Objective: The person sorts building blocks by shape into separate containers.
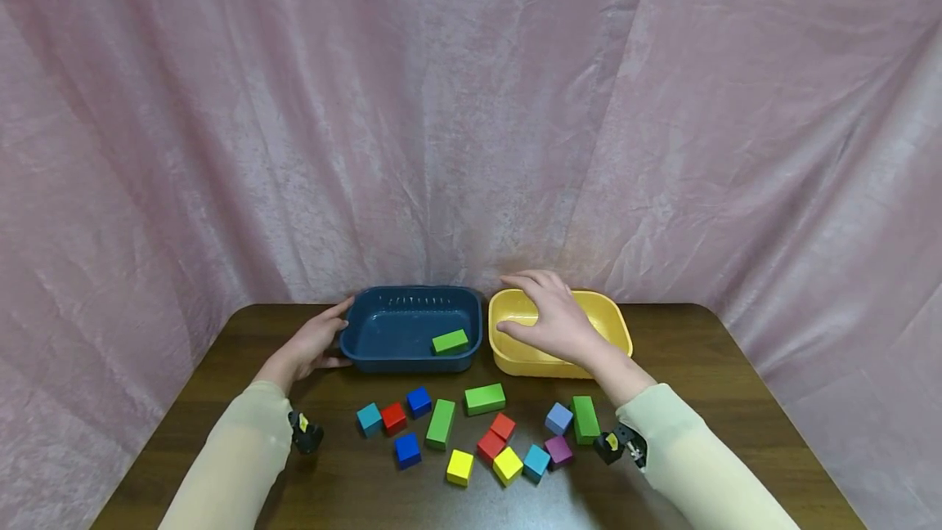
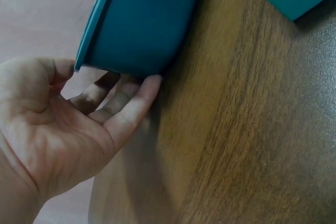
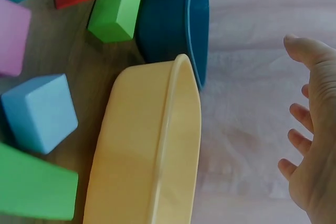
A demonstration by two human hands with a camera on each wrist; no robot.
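At the left end of the dark blue plastic basket [image 1: 412, 366], my left hand [image 1: 312, 344] touches the outside wall. In the left wrist view its thumb meets the rim, and the outstretched fingers [image 2: 139, 103] reach the wall near the table. One green rectangular block [image 1: 450, 342] lies inside that basket, toward its right side. Over the yellow basket [image 1: 540, 369] hovers my right hand [image 1: 552, 317], thumb and fingers spread apart with nothing between them. The right wrist view has this hand above the rim of the yellow basket [image 3: 131, 145], which stands close beside the blue one.
In front of the baskets, several cubes lie scattered on the brown wooden table [image 1: 331, 497], among them a blue cube [image 1: 408, 451], a yellow cube [image 1: 459, 468] and a purple cube [image 1: 558, 451]. Green blocks [image 1: 484, 399] lie there too. A pink curtain [image 1: 471, 121] hangs behind.
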